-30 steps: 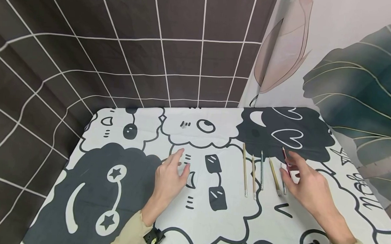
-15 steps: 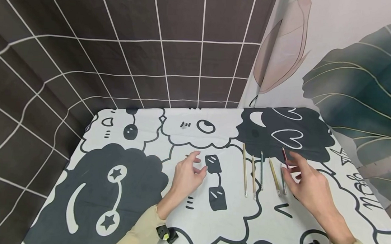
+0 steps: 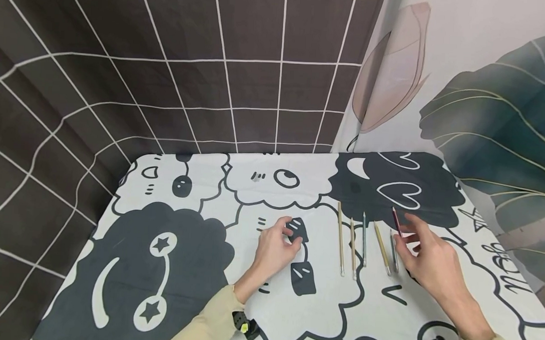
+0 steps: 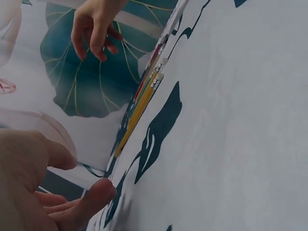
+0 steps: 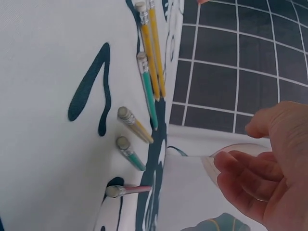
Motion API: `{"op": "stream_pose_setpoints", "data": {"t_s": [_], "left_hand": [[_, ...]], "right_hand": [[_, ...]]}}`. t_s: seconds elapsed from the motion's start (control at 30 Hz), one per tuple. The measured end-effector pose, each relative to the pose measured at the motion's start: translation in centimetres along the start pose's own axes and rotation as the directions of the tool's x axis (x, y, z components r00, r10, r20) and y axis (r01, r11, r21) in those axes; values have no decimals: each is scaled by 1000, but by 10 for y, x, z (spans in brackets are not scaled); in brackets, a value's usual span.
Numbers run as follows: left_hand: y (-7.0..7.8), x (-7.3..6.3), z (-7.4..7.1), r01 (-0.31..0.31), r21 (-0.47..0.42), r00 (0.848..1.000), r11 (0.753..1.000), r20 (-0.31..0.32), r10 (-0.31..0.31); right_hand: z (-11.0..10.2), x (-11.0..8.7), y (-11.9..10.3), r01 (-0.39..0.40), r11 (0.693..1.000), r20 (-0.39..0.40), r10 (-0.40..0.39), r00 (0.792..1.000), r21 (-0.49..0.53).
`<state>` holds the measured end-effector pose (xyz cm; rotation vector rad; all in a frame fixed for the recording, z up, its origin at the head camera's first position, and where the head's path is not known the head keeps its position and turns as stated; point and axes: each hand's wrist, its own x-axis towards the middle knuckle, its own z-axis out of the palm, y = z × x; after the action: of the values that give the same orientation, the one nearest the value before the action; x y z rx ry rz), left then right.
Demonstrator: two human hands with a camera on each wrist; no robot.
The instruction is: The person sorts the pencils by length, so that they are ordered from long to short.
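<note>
Several pencils with eraser ends lie side by side on the patterned cloth in the head view. From the left come a long yellow pencil [image 3: 341, 237], a second yellow pencil [image 3: 353, 250], a green pencil [image 3: 364, 238], a slanted yellow pencil [image 3: 382, 246], another green pencil [image 3: 394, 250] and a dark red pencil [image 3: 396, 220]. My right hand [image 3: 431, 255] hovers over the red one, hiding its lower part; the right wrist view shows that pencil [image 5: 130, 190] lying apart from the loosely bent fingers. To the left of the row, my left hand [image 3: 272, 247] hangs above the cloth, holding nothing.
A white cloth [image 3: 312, 311] with dark cartoon figures covers the table. Behind it hangs a dark curtain [image 3: 253, 84] with white grid lines. A pale curtain [image 3: 467, 26] with large leaf prints stands at the back right.
My left hand has moved to the right, toward the pencils, across the printed glasses. The right hand stays nearly in place above the red pencil. The pencils lie as before.
</note>
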<state>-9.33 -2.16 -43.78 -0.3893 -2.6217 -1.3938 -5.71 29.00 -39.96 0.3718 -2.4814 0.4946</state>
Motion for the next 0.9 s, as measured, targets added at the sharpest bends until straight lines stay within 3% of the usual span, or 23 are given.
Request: {"op": "stream_pose_setpoints", "data": {"t_s": [0.27, 0.47, 0.7, 0.9], "left_hand": [[5, 3, 12, 0, -3, 1000, 1000, 24, 0], [14, 7, 21, 65, -82, 994, 995, 97, -57], [17, 13, 39, -15, 17, 996, 1000, 90, 13], [22, 19, 50, -3, 15, 995, 1000, 102, 1]], "right_hand": [[5, -4, 10, -38, 999, 12, 38, 999, 7], [7, -7, 14, -86, 996, 59, 85, 995, 12], [6, -9, 15, -121, 993, 88, 120, 989, 4], [6, -11, 16, -131, 991, 86, 130, 988, 9]]}}
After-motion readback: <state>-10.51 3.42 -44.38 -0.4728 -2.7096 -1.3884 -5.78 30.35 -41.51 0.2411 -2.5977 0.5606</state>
